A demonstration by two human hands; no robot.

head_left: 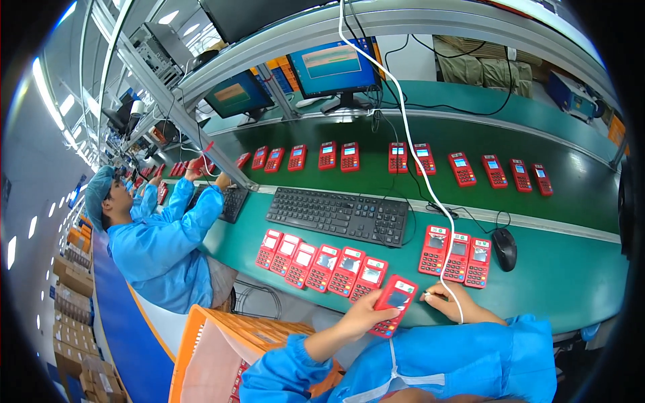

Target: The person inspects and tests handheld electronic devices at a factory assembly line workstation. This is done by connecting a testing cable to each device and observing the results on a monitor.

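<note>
My left hand (363,317) grips a red card payment terminal (399,298) with a dark screen and a keypad, tilted above the front edge of the green bench. Just right of it, my right hand (458,306) is closed in a pinch on the small pale end of a white cable (403,102). That cable hangs from the overhead frame and loops down past the wrist. The cable end and the terminal are apart. A row of several red terminals (323,267) lies left of my hands. Three more terminals (459,250) lie side by side beyond my right hand.
A black keyboard (339,213) and a mouse (504,249) rest on the bench. Behind them, red terminals stand spaced along a green conveyor (376,176). An orange crate (195,336) is at my left. A co-worker in blue (158,252) works farther left. Monitors (332,66) stand beyond.
</note>
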